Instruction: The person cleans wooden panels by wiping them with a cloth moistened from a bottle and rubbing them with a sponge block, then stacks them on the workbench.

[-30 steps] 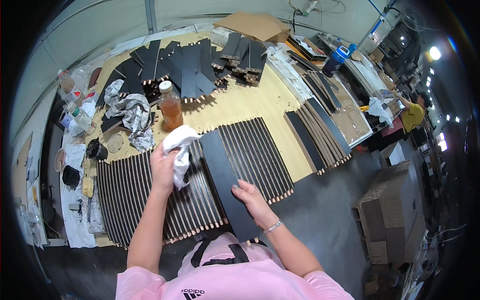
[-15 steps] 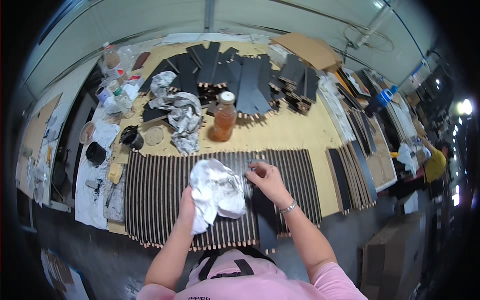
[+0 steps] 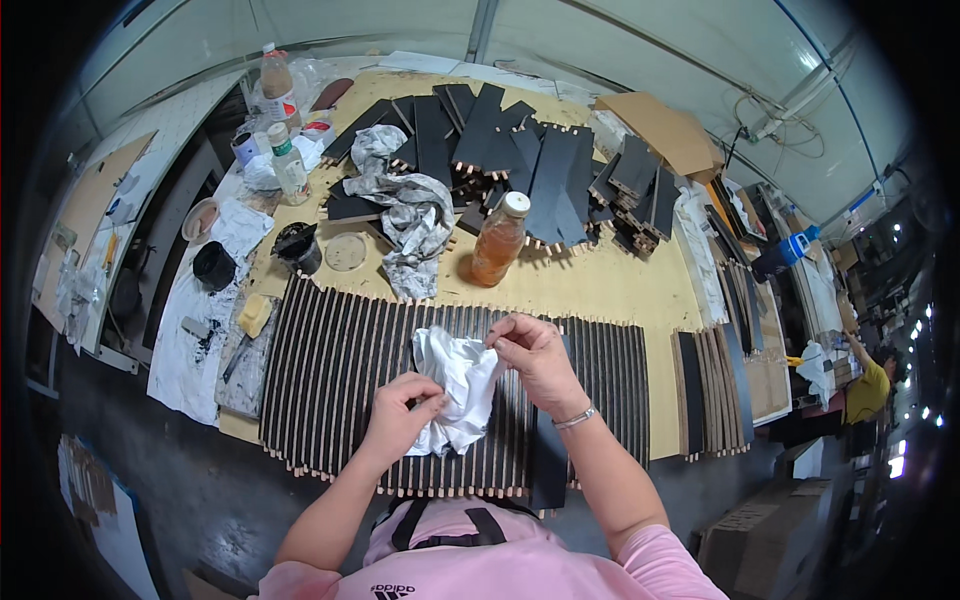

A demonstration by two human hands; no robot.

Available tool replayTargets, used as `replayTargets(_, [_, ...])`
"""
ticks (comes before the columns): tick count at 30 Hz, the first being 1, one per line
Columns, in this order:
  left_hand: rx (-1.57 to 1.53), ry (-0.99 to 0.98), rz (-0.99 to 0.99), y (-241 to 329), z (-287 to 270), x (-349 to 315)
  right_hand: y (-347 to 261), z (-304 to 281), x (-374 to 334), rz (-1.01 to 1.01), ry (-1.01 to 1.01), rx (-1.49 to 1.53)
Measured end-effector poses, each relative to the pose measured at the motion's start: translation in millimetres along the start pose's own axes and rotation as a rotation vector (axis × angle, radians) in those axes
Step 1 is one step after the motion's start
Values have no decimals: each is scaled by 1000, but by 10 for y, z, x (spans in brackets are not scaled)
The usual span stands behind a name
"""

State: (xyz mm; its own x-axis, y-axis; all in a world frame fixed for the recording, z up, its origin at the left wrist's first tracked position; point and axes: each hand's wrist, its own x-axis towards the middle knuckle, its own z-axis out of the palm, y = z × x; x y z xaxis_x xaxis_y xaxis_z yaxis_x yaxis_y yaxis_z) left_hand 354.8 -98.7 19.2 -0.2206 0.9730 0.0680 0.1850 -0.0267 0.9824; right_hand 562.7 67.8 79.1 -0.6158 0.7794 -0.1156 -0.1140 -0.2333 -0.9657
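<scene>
A crumpled white cloth (image 3: 458, 385) hangs between my hands, above a row of dark slats (image 3: 335, 385) with pale wooden dowel ends. Curled at the cloth's left edge, my left hand (image 3: 402, 415) grips it between thumb and fingers. My right hand (image 3: 540, 362), with a bracelet at the wrist, pinches the upper right corner. One black board (image 3: 548, 465) lies flat on the slats below my right hand. Just beyond the row stands a bottle of orange-brown liquid (image 3: 498, 245) with a white cap.
A stained crumpled cloth (image 3: 415, 220) and a pile of black boards (image 3: 490, 135) lie farther back. At left are black cups (image 3: 297, 248), a yellow sponge (image 3: 254, 315) and bottles (image 3: 288, 165). More slats (image 3: 712, 390) lie at right. A person in yellow (image 3: 868, 392) is at far right.
The cloth has been gathered smaller. My left hand has come round from beneath it to its near left edge, and my right hand now pinches its corner. The view has shifted slightly.
</scene>
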Motion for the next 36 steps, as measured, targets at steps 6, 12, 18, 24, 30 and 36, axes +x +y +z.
replayTargets(6, [26, 229, 300, 709, -367, 257, -508, -370, -411, -177, 224, 113])
replayTargets(12, [421, -233, 381, 513, 311, 566, -627, -127, -614, -156, 37, 330])
replayTargets(18, [-352, -404, -94, 60, 205, 423, -569, -752, -533, -186, 261, 277])
replayTargets(24, [-393, -234, 161, 366, 57, 295, 139, -893, 235, 75, 337, -378])
replayTargets(30, [-959, -112, -83, 75, -95, -5, 865, -965, 1643, -198, 384, -492])
replayTargets(36, [-1207, 69, -111, 91, -302, 25, 886, -884, 2119, -270, 382, -600])
